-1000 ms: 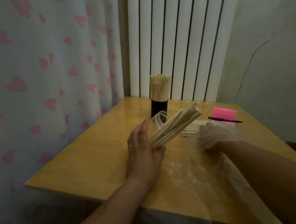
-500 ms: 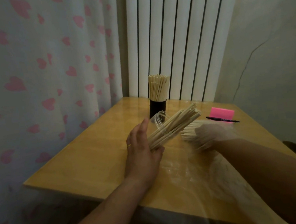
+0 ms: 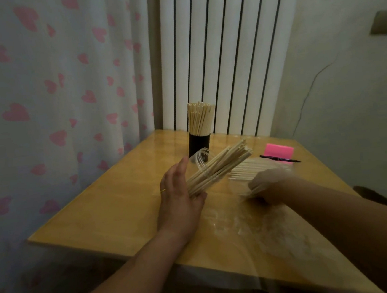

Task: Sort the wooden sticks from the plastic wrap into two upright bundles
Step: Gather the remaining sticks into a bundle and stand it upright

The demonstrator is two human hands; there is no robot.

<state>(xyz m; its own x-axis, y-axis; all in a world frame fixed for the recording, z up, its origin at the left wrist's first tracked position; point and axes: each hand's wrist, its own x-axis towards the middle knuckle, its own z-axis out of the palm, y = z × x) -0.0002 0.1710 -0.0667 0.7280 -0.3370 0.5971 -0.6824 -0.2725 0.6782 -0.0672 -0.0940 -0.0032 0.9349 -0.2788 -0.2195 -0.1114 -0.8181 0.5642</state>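
Note:
My left hand (image 3: 181, 195) holds a bundle of wooden sticks (image 3: 219, 170) slanting up to the right, its thumb hooked under them and its fingers straight along the side. My right hand (image 3: 266, 182) is inside the clear plastic wrap (image 3: 275, 230), blurred, gripping sticks at the near end of the pile of sticks (image 3: 249, 169) lying on the table. A black cup (image 3: 199, 143) at the back holds an upright bundle of sticks (image 3: 201, 119). A clear cup (image 3: 201, 158) stands just in front of it, partly hidden by the held bundle.
The wooden table (image 3: 113, 207) stands against a heart-print curtain (image 3: 50, 89) on the left and a white radiator (image 3: 220, 48) behind. A pink pad (image 3: 279, 150) with a black pen (image 3: 279, 159) lies at the back right.
My right hand has slid left and nearer along the pile inside the wrap. My left hand and its bundle have hardly moved.

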